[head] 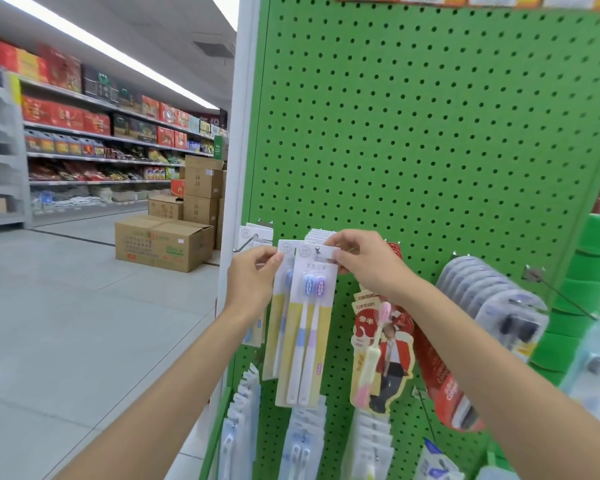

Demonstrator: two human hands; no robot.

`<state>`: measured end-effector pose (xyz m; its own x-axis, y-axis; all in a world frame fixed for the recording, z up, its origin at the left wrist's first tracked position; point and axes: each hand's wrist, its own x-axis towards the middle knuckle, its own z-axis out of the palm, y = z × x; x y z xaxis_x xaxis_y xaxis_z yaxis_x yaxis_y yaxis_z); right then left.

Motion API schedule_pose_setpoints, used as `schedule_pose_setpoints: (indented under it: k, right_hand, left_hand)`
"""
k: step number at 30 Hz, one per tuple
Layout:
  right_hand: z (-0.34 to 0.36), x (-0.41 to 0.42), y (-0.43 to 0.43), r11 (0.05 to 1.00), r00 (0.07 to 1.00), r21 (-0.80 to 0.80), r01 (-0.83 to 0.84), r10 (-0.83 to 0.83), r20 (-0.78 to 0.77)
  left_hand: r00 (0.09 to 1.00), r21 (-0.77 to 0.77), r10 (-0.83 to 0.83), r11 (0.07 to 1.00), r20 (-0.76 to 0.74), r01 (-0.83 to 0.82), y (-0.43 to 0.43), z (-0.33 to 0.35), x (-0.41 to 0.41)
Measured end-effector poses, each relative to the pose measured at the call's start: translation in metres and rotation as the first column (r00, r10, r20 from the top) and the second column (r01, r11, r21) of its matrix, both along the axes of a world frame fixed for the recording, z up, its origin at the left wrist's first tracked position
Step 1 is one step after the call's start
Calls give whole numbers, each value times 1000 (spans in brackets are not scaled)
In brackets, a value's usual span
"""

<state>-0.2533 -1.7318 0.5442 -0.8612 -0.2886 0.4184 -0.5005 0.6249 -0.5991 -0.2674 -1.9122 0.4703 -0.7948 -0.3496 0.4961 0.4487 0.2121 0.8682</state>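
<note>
The pink toothbrush card (390, 358) reads "canban" twice; the red pack (432, 370) seemingly says "Colgate".

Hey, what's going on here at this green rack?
A person is handling toothbrush packs at a green pegboard in a shop. The right hand pinches the top of a twin toothbrush pack whose hole sits at the tip of a hook. The left hand pinches the top corner of a second pack just behind it. More packs hang below.

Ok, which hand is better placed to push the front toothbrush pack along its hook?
Right: the right hand pinches the front toothbrush pack beside the hook tip; the left hand holds the pack behind.
</note>
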Motion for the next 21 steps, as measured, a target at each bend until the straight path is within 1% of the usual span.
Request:
schedule_pose_setpoints:
  k: [4, 5, 9, 14, 16, 17, 21]
  right_hand:
    - [-1, -3, 1, 1000, 1000, 1, 9, -9, -16]
    - [-1, -4, 1, 1000, 1000, -3, 14, -15, -24]
    - [0, -6, 4, 1000, 999, -1, 26, -26, -32]
    - [2, -6, 5, 983, 990, 168, 77, -56, -128]
    - [3, -6, 3, 977, 989, 204, 67, -39, -140]
    - [4, -6, 3, 976, 990, 211, 61, -32, -141]
    - [2, -12, 4, 983, 990, 180, 45, -19, -142]
  left_hand:
    - [982, 98, -186, 978, 27, 183, 7, 12, -1]
    - [972, 103, -234, 968, 28, 230, 9, 15, -1]
    - [928, 14, -365, 931, 75, 365, 10, 17, -4]
    - [881, -30, -445, 890, 157, 455, 2, 21, -9]
    - [875, -49, -448, 885, 185, 463, 0, 23, -9]
    - [887, -44, -428, 896, 176, 441, 0, 24, -10]
    - [965, -40, -253, 966, 74, 256, 0, 27, -24]
